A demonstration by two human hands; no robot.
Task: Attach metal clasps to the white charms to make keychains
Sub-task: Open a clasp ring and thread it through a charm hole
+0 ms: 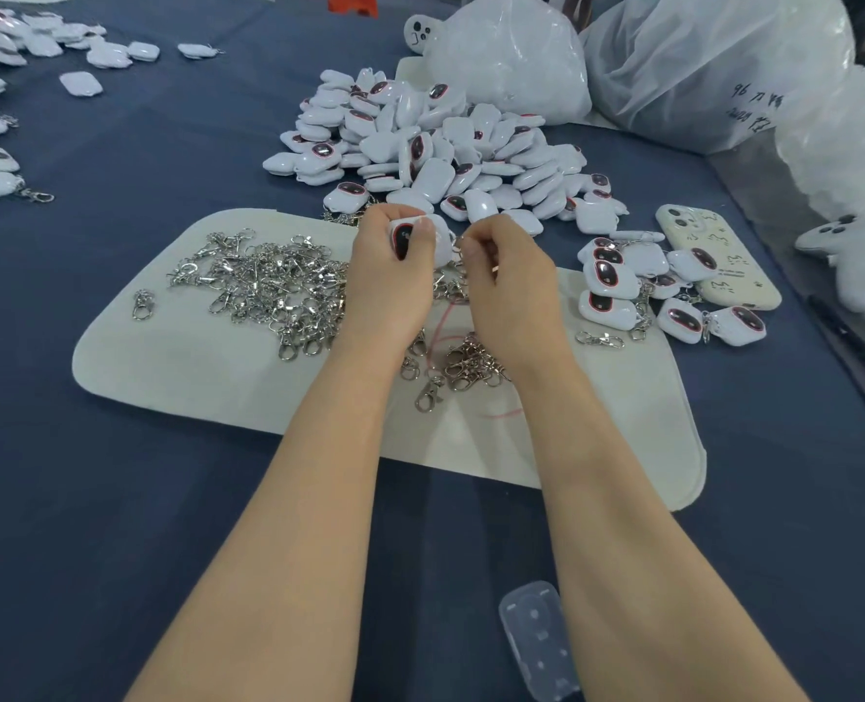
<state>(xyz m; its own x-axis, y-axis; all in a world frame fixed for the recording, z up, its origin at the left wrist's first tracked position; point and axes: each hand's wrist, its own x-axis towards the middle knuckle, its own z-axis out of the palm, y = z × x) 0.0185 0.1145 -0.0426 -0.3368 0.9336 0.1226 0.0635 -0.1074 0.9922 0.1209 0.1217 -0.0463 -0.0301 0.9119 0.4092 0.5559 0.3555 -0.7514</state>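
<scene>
- Your left hand (392, 260) grips a white charm (404, 235), thumb across its face.
- Your right hand (504, 268) pinches a metal clasp (458, 245) right beside it, above the mat (192, 377).

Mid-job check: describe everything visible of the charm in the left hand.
The charm is small, white, glossy and rounded, plastic by its look, with a dark oval patch rimmed in pink-red facing the camera. The left hand grips it, thumb across its front, over the far edge of the pale mat, before the charm pile. At its right side the right hand pinches a small metal clasp; whether it is hooked on cannot be told.
</scene>
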